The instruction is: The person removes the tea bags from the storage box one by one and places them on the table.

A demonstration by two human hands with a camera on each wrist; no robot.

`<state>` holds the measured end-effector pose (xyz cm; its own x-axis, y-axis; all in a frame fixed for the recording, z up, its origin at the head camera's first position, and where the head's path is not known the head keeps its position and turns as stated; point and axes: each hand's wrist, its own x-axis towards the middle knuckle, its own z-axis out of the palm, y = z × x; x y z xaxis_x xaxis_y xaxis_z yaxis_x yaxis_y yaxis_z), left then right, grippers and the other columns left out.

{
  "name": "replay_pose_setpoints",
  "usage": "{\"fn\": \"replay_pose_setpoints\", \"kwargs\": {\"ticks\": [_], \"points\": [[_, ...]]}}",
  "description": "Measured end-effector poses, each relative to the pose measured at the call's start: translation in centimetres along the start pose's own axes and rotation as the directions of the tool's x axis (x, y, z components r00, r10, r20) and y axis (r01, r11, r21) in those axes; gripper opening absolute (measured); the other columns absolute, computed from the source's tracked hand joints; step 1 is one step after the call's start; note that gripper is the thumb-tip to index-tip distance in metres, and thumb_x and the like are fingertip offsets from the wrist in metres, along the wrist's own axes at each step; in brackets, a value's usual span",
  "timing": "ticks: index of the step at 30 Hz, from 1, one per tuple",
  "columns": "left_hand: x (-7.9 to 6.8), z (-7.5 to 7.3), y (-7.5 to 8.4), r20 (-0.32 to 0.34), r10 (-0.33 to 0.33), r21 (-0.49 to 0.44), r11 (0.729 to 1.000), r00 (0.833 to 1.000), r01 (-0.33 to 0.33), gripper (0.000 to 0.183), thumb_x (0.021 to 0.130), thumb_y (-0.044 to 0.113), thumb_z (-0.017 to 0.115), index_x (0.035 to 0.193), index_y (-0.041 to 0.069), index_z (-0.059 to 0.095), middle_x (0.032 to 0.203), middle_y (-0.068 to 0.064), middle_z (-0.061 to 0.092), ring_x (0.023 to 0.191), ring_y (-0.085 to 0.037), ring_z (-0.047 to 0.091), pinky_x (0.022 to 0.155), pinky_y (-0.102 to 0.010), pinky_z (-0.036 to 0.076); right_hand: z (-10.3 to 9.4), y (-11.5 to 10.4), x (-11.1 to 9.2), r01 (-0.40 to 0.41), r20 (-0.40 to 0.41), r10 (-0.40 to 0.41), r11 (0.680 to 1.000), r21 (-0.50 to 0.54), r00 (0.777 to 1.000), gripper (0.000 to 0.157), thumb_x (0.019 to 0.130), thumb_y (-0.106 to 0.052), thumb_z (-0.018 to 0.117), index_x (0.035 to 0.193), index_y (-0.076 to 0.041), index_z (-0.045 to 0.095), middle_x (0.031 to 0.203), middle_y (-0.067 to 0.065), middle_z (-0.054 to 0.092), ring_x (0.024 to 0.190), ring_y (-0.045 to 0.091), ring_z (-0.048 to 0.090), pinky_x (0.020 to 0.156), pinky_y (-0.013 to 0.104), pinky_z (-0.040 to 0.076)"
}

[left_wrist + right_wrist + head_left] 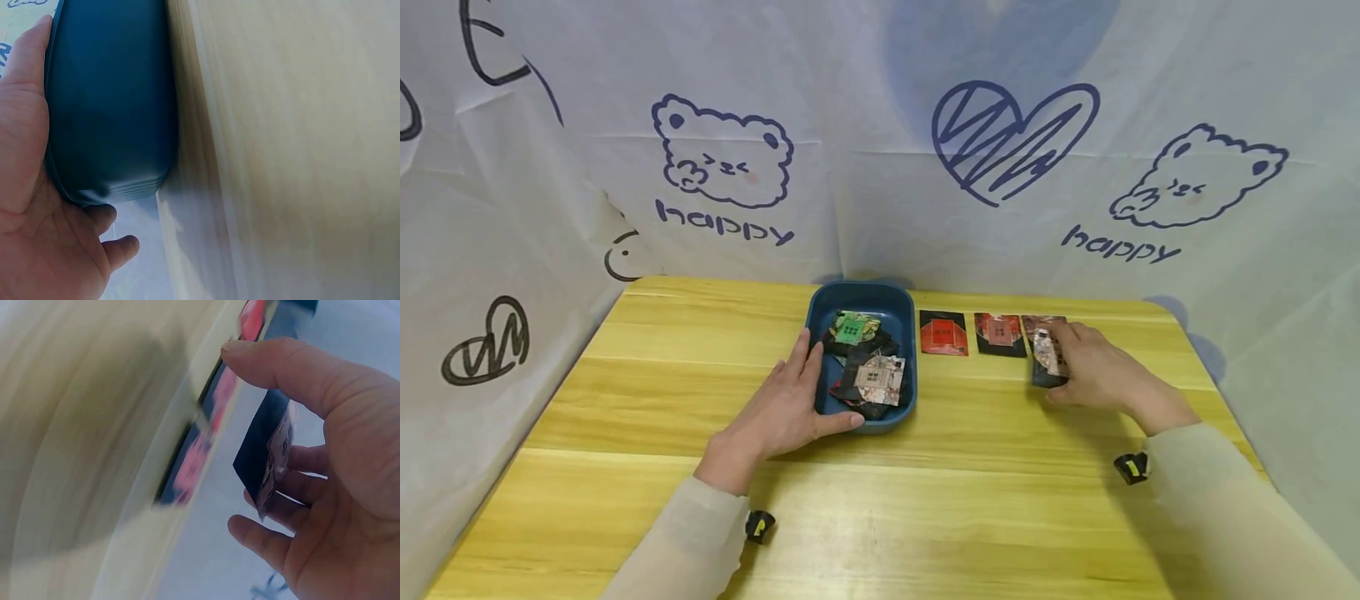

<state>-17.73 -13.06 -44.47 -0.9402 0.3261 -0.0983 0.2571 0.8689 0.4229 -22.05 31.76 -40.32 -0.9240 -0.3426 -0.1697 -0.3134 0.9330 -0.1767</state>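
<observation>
A dark blue rectangular bin [913,367] holds a loose pile of sachets, among them a green-labelled sachet [855,330] and a beige-labelled sachet [880,379]. My left hand [782,406] rests against the bin's left side and near edge, fingers straight and thumb on the near rim; the left wrist view shows the palm beside its outer wall. My right hand [1093,367] pinches a black and beige sachet [1047,354] above the table. To its left lie a red sachet [943,333] and a pinkish-red sachet [1000,333]. Another reddish sachet [1037,320] is partly hidden behind the held one.
The light wooden table [925,517] ends at a white cloth backdrop [880,192] with drawn bears and hearts. The row of sachets lies along the far edge, right of the bin. Small black devices with yellow marks hang at both wrists.
</observation>
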Motion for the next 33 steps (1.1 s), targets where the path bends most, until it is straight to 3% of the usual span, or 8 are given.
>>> {"fn": "replay_pose_setpoints", "kwargs": {"ticks": [8,14,23,29,33], "points": [[0.1,0.2,0.1,-0.002,0.005,-0.013,1.000,1.000,-0.005,0.133,0.081,0.089,0.062,0.169,0.001,0.013,0.177,-0.016,-0.011,0.158,-0.049,0.023,0.126,-0.061,0.029,-0.8,6.4,-0.3,-0.111,0.053,0.113,0.993,-0.041,0.992,0.103,0.085,-0.036,0.086,0.153,0.016,0.028,0.147,0.046,0.039,0.134,0.065,0.040,0.109,0.076,0.038],[0.0,0.1,-0.2,0.002,-0.005,-0.024,1.000,1.000,0.005,0.133,0.081,0.089,0.062,0.169,0.002,0.012,0.177,-0.015,-0.012,0.156,-0.053,0.024,0.125,-0.062,0.032,-0.8,9.0,0.6,-0.146,0.097,0.149,0.989,-0.038,0.984,0.104,0.084,-0.034,0.085,0.152,0.018,0.027,0.149,0.051,0.033,0.135,0.068,0.035,0.113,0.077,0.034],[-0.1,-0.2,-0.4,0.015,-0.012,-0.032,0.999,1.000,0.012,0.133,0.081,0.089,0.062,0.169,0.003,0.010,0.177,-0.014,-0.014,0.155,-0.054,0.025,0.124,-0.063,0.032,-0.3,10.4,2.5,-0.151,0.139,0.155,0.988,-0.035,0.978,0.104,0.075,-0.020,0.085,0.157,0.012,0.029,0.152,0.047,0.034,0.136,0.070,0.033,0.109,0.079,0.035],[0.0,-0.2,-0.3,0.024,-0.010,-0.031,0.999,1.000,0.011,0.133,0.082,0.088,0.062,0.170,0.003,0.010,0.177,-0.013,-0.015,0.154,-0.055,0.026,0.123,-0.063,0.033,-0.4,10.6,3.2,-0.142,0.185,0.150,0.988,-0.054,0.971,0.105,0.074,-0.018,0.085,0.158,0.011,0.030,0.154,0.048,0.031,0.137,0.074,0.028,0.111,0.082,0.030],[0.0,-0.1,-0.2,0.024,-0.004,-0.039,0.999,1.000,0.005,0.133,0.082,0.088,0.062,0.170,0.003,0.009,0.177,-0.013,-0.015,0.154,-0.054,0.027,0.123,-0.063,0.034,-0.8,10.6,3.4,-0.157,0.224,0.170,0.985,-0.074,0.960,0.105,0.075,-0.018,0.085,0.159,0.010,0.029,0.155,0.047,0.031,0.137,0.074,0.029,0.108,0.081,0.034]]}}
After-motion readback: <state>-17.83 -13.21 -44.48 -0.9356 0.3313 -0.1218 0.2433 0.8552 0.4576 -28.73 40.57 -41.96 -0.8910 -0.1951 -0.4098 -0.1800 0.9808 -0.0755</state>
